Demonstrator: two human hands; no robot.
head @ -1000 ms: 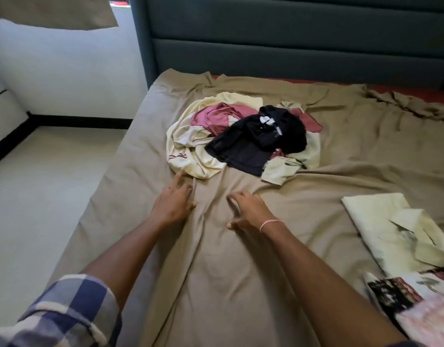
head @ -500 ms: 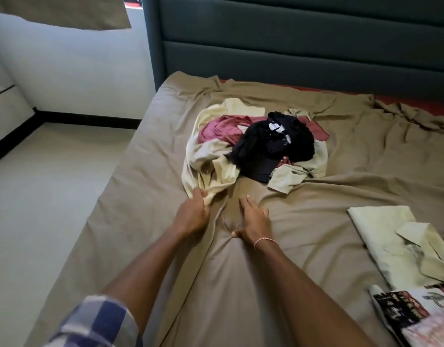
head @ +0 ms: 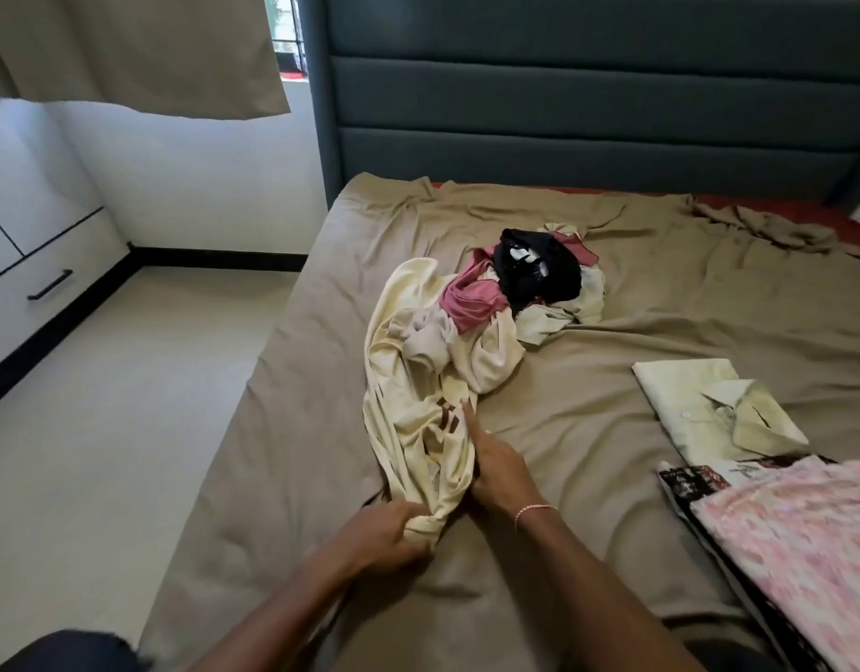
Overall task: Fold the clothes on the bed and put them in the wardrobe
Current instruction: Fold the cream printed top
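A cream T-shirt (head: 418,380) with dark red print lies stretched from the clothes pile toward me on the tan bed sheet (head: 612,429). My left hand (head: 389,533) grips its near end in a fist. My right hand (head: 495,463) lies along the shirt's right edge, index finger straight and touching the fabric. Behind it the pile holds a pink garment (head: 471,303), a black garment (head: 537,269) and another pale piece (head: 549,322).
Folded clothes lie at the right: a pale green collared shirt (head: 709,409), a black-and-white printed piece (head: 685,482) and a pink patterned one (head: 796,535). A teal headboard (head: 588,99) stands behind. The floor, a white drawer unit (head: 35,264) and a curtain (head: 142,50) are at the left.
My left hand took hold of the cream shirt and pulled it out of the pile toward me. My right hand came back alongside it. The camera view shifted left and back.
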